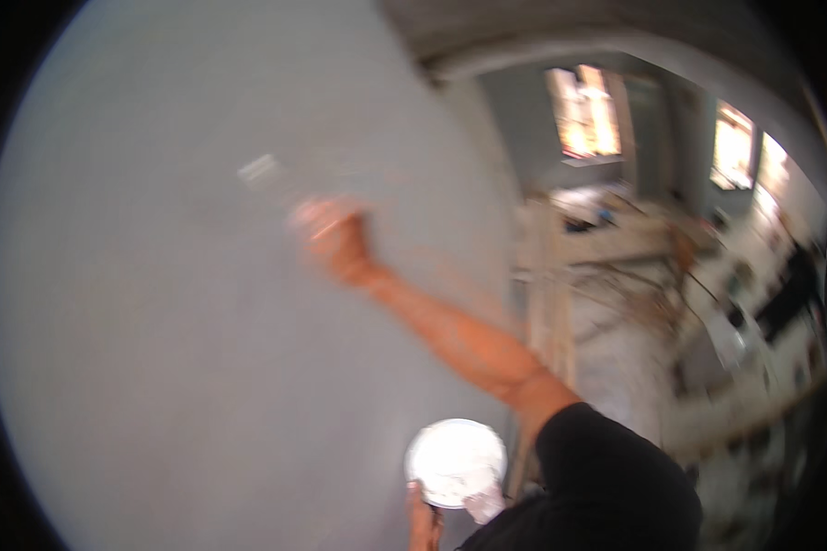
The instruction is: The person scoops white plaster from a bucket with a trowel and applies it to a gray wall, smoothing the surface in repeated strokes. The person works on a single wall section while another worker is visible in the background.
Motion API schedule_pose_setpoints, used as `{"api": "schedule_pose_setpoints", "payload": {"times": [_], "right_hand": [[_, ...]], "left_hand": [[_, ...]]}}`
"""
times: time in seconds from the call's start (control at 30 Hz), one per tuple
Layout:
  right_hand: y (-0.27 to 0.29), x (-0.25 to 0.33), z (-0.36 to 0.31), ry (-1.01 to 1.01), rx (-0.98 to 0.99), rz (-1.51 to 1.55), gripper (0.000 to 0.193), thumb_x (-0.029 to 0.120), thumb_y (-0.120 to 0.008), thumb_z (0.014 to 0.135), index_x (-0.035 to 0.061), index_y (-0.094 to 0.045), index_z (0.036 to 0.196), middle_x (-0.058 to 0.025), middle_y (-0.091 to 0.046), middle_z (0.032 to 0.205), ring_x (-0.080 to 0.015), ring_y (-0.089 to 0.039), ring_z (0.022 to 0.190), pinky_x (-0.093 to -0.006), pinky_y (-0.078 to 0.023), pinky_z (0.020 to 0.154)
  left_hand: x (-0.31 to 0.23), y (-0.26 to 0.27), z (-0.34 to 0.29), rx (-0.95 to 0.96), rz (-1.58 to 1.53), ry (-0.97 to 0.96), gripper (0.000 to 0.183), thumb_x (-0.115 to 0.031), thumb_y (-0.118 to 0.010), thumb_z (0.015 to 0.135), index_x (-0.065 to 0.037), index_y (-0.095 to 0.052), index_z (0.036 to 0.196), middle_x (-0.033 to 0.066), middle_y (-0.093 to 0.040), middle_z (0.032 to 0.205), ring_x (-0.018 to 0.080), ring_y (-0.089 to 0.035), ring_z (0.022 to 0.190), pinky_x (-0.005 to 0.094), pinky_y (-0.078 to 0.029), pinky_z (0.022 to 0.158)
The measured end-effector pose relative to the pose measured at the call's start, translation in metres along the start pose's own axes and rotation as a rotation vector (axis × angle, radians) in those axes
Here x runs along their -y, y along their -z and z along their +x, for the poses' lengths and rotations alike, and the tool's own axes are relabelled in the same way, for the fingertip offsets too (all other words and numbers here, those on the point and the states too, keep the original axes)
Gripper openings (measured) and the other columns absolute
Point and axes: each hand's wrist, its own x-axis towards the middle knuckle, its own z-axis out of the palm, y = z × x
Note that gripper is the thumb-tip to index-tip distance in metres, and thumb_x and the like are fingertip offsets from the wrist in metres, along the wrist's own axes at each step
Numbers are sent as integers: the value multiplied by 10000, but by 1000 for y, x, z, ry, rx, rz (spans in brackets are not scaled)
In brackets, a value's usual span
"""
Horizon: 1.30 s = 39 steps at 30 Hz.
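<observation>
My right arm, in a black sleeve, stretches up across a smooth grey wall [156, 349]. The right hand [334, 234] is smeared by motion, but its fingers look wrapped round a flat tool with a pale, bright end [260, 170]. That end is at the wall; whether it touches cannot be made out. Low in the view, my left hand [423, 516] grips the rim of a round white tub [455, 459], seen from above. Its inside is bright white, and a crumpled pale piece [484, 503] shows at its lower right edge.
The wall ends at a vertical edge to my right. Beyond lies a room with bright windows [586, 115], wooden planks [606, 243] like a trestle or scaffold, and scattered debris on the floor [616, 354]. A dark shape [790, 289] stands at the far right.
</observation>
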Motion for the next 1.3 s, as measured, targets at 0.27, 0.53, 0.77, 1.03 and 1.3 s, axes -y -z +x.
{"api": "schedule_pose_setpoints", "payload": {"times": [0.27, 0.53, 0.77, 1.03, 1.3], "right_hand": [[122, 130, -110, -690, 245, 494, 215, 180, -600, 890, 12, -645, 1016, -115, -653, 854, -184, -613, 761, -313, -487, 710], [265, 115, -300, -1430, -586, 521, 276, 103, -601, 889, -39, -574, 1123, -84, -649, 1012, -152, -637, 908, -301, -511, 820], [288, 158, -310, -1431, -713, 473, 296, 81, -587, 892, -45, -547, 1156, -93, -638, 1055, -171, -627, 947, -302, -488, 860], [294, 178, -299, -1412, -755, 516, 296, 92, -568, 895, -37, -538, 1160, -87, -623, 1056, -175, -621, 949, -316, -488, 860], [274, 167, -317, -1469, -797, 755, 319, 76, -543, 911, -70, -495, 1191, -134, -592, 1129, -222, -596, 1035, -352, -460, 936]], "left_hand": [[-16, 0, 9, 253, 0, -34, 582, -429, -427, 963, -22, -343, 1372, 139, -453, 1352, 275, -522, 1171, 404, -512, 893], [-19, 8, 22, 370, 51, 25, 600, -443, -419, 963, -38, -311, 1393, 146, -413, 1390, 286, -492, 1212, 410, -504, 912], [-29, 11, 18, 385, 103, 98, 604, -448, -408, 965, -23, -322, 1384, 147, -426, 1378, 274, -502, 1201, 395, -502, 909], [-37, -5, 3, 368, 110, 91, 578, -418, -407, 975, 0, -336, 1368, 163, -421, 1378, 271, -490, 1215, 399, -462, 974], [-35, -2, -9, 353, 107, 79, 614, -467, -404, 962, -31, -325, 1387, 134, -413, 1395, 278, -480, 1227, 421, -450, 990]]}}
